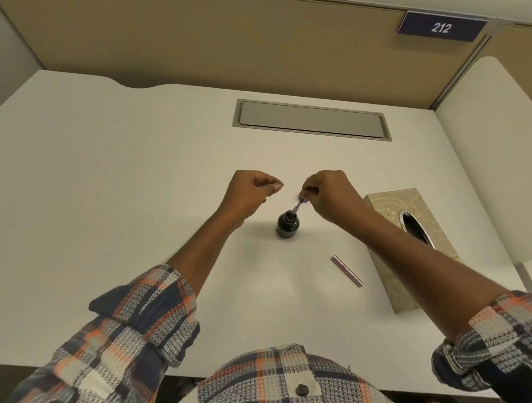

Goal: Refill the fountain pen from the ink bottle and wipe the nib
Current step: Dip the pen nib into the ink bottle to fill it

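Observation:
A small dark ink bottle [287, 225] stands uncapped on the white desk [135, 176]. My right hand [328, 195] pinches the upper end of the fountain pen's thin clear front part [298, 207], which tilts down with its tip in the bottle's mouth. To the left of the bottle, my left hand [252, 191] hovers above the desk with the fingers curled in; whether it holds something small is not visible. A pink metallic pen barrel [347, 270] lies on the desk to the near right of the bottle.
A beige patterned tissue box [413, 246] lies along the desk's right side, oval opening up. A grey cable hatch [311, 120] is set into the desk behind the hands. Tan partition walls stand at the back, with a "212" sign [441, 27].

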{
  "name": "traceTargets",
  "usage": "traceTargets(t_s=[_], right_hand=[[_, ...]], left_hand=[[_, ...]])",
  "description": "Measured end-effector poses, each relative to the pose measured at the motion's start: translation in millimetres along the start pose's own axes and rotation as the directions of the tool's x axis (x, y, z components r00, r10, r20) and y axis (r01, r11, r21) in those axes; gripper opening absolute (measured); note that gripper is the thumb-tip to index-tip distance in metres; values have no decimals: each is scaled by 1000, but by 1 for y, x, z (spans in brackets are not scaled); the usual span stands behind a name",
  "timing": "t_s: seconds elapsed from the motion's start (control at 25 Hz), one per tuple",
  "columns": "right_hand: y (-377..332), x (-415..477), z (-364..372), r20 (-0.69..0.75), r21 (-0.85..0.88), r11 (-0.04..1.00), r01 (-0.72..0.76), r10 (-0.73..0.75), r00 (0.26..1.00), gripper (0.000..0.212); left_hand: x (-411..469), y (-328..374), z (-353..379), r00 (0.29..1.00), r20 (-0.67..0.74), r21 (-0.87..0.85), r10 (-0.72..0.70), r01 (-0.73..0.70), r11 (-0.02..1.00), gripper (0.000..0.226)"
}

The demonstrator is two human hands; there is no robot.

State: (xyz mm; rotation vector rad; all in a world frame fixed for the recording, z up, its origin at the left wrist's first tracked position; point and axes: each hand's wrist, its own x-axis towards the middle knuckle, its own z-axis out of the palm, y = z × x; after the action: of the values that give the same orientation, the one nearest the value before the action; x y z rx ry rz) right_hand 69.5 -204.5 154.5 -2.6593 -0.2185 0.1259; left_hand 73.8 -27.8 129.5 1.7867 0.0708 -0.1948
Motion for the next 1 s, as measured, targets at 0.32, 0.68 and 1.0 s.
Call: traceTargets(t_s=[0.32,0.68,1.0], right_hand=[[-15,18,-12,117,-152,988,-27,46,992,19],[-27,19,-16,175,-200,976,-84,120,977,16],[-32,19,-21,162,-207,972,-115,150,975,24]], left_hand=[[16,-16,13,984,177,82,-24,9,997,19],[23,-25,17,951,309,74,19,-45,996,20],[26,-29,22,953,287,-29,97,-92,995,21]])
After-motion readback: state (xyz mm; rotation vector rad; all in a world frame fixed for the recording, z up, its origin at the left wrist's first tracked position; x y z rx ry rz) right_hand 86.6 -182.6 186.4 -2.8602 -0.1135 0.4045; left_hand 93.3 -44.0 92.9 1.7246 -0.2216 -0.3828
